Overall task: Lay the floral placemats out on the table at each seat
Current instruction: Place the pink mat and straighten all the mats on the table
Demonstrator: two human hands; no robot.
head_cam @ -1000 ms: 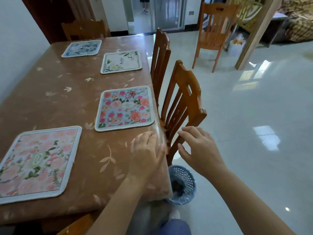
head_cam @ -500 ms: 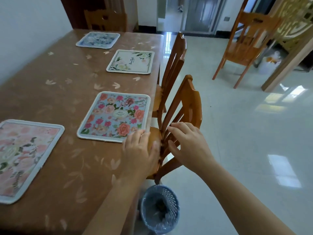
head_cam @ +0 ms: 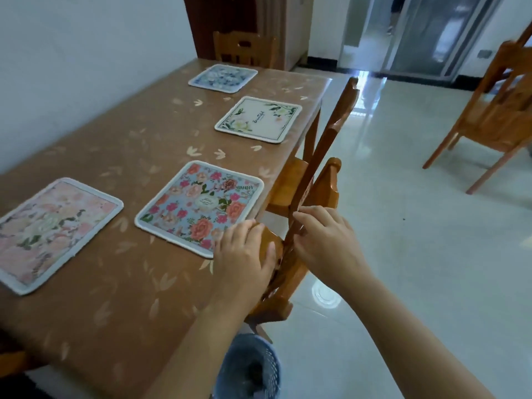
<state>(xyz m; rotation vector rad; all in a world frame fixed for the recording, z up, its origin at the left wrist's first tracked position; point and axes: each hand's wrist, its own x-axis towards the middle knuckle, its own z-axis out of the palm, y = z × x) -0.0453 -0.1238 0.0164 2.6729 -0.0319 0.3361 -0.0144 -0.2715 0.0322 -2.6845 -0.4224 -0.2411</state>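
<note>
Two wooden chairs (head_cam: 313, 197) pushed tight against table's (head_cam: 121, 283) right edge, backs blocking that side. Both hands crowd near chair's top. Four mats on table, bare brown gaps between them. Wide bare strip along wall side. Blue basket (head_cam: 250, 367) on floor below table corner. Shiny floor (head_cam: 417, 254) at right open; another chair (head_cam: 495, 110) far off.

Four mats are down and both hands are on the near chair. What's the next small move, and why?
Probably ease the near wooden chair in under the table. The left hand is on its top rail and the right hand on its back, while the blue floral placemat at that seat already lies flat, as do the other three. Neither hand holds a mat.
</note>
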